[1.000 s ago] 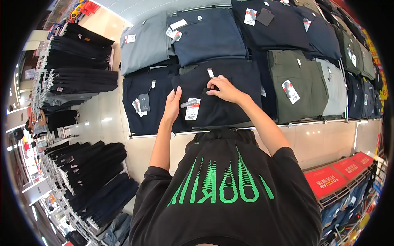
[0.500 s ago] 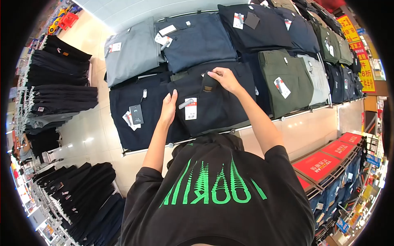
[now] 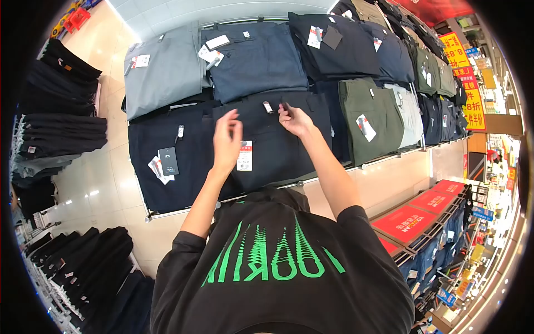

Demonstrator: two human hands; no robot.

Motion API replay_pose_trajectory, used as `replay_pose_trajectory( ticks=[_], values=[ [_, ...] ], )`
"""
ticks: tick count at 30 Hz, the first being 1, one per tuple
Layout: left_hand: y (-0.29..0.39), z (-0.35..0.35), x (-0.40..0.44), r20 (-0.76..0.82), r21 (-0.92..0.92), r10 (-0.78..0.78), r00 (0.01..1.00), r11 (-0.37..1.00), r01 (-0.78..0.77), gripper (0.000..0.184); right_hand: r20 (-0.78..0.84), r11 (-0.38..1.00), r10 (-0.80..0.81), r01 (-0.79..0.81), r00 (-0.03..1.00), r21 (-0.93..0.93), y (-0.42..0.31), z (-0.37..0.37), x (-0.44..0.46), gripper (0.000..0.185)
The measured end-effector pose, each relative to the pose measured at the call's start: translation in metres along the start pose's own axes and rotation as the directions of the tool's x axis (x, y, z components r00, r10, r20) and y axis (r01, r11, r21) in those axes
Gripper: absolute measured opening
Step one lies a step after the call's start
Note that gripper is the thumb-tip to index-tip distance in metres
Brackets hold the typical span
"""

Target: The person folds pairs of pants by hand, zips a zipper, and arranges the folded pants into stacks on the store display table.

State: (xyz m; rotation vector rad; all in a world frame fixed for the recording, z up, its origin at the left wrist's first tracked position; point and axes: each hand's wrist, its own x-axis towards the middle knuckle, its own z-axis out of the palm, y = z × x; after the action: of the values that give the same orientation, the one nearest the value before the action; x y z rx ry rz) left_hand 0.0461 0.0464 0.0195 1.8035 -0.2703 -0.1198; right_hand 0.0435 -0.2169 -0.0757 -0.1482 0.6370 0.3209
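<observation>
A stack of black, folded fabric trousers (image 3: 272, 142) is lying below both hands, at the front edge of the metal-railed display shelf (image 3: 362, 165) and toward its left corner, its longer side running roughly along that edge. The right hand (image 3: 297, 122) is pinching a small, dark, thin piece (image 3: 287, 108) between thumb and fingers above the waistband; this piece is slanting down from left to right, and its type is not showing clearly. A small white waistband tab (image 3: 268, 107) is sitting just left of that pinch, nearer the right hand. The left hand (image 3: 228, 136) is hovering over the stack's left part, fingers blurred and loosely spread; whether it is touching the cloth, I cannot tell. A white, red-topped rectangular price tag (image 3: 245, 158) is lying just beside it, long axis pointing toward the front edge. The shelf is also holding olive-green folded trousers (image 3: 364, 103) to the right.
</observation>
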Motion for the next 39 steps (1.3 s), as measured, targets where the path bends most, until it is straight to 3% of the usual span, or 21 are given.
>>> replay_pose_trajectory(
  ticks=[1, 3, 4, 5, 7, 8, 9, 11, 12, 15, 16, 20, 23, 32, 39],
  values=[
    [0.004, 0.008, 0.006, 0.095, -0.047, 0.143, 0.985, 0.989, -0.139, 0.040, 0.016, 0.996, 0.045, -0.046, 0.999, 0.074, 0.002, 0.006, -0.005, 0.026],
    [0.018, 0.021, 0.020, 0.200, 0.067, 0.249, 0.948, 0.961, -0.267, 0.050, 0.060, 0.965, 0.133, -0.143, 0.989, 0.222, 0.010, 0.015, -0.015, 0.025],
    [0.018, 0.030, 0.030, 0.167, 0.114, 0.324, 0.931, 0.932, -0.344, 0.047, 0.056, 0.985, 0.074, -0.082, 0.996, 0.153, 0.014, 0.013, -0.013, 0.025],
    [0.017, 0.039, 0.042, 0.140, 0.164, 0.398, 0.906, 0.893, -0.418, 0.043, 0.131, 0.978, 0.126, -0.145, 0.983, 0.147, 0.017, 0.011, -0.013, 0.025],
    [0.017, 0.048, 0.069, 0.292, 0.214, 0.316, 0.903, 0.898, -0.384, 0.035, 0.280, 0.956, 0.221, -0.264, 0.934, 0.126, 0.017, 0.006, -0.014, 0.025],
    [0.018, 0.051, 0.084, 0.454, 0.231, 0.147, 0.879, 0.933, -0.275, 0.031, 0.263, 0.929, 0.299, -0.343, 0.917, 0.139, 0.017, 0.005, -0.013, 0.026],
    [0.018, 0.053, 0.096, 0.595, 0.268, -0.027, 0.804, 0.949, -0.167, 0.031, 0.183, 0.961, 0.266, -0.275, 0.946, 0.026, 0.019, 0.011, -0.017, 0.027],
    [-0.001, 0.065, 0.110, 0.508, 0.130, 0.033, 0.861, 0.985, -0.114, 0.038, 0.036, 0.965, 0.163, -0.152, 0.986, -0.214, 0.023, 0.034, -0.031, 0.030],
    [-0.001, 0.066, 0.112, 0.525, 0.015, -0.102, 0.845, 0.994, 0.111, 0.037, 0.020, 0.924, 0.008, 0.000, 1.000, -0.382, 0.025, 0.036, -0.033, 0.039],
    [-0.023, 0.068, 0.122, 0.490, -0.104, -0.208, 0.847, 0.950, 0.293, 0.034, -0.122, 0.595, -0.434, 0.182, 0.893, -0.783, 0.030, 0.053, -0.053, 0.045],
    [-0.027, 0.068, 0.122, 0.515, -0.105, -0.216, 0.829, 0.945, 0.311, 0.034, -0.063, 0.578, -0.488, 0.268, 0.871, -0.771, 0.031, 0.059, -0.057, 0.041],
    [-0.034, 0.068, 0.118, 0.600, -0.115, -0.241, 0.763, 0.918, 0.380, 0.035, 0.114, 0.232, -0.524, 0.270, 0.844, -0.934, 0.024, 0.051, -0.047, 0.023],
    [-0.029, 0.068, 0.116, 0.576, -0.156, -0.277, 0.769, 0.886, 0.436, 0.036, 0.138, 0.210, -0.558, 0.301, 0.818, -0.930, 0.022, 0.050, -0.043, 0.020],
    [-0.044, 0.066, 0.121, 0.566, -0.203, -0.316, 0.761, 0.842, 0.500, 0.031, 0.085, 0.439, -0.568, 0.388, 0.819, -0.811, 0.011, 0.037, -0.043, 0.018],
    [-0.052, 0.069, 0.120, 0.584, -0.206, -0.300, 0.754, 0.844, 0.495, 0.025, 0.133, 0.358, -0.591, 0.406, 0.796, -0.841, 0.007, 0.030, -0.043, 0.020]
  ],
)
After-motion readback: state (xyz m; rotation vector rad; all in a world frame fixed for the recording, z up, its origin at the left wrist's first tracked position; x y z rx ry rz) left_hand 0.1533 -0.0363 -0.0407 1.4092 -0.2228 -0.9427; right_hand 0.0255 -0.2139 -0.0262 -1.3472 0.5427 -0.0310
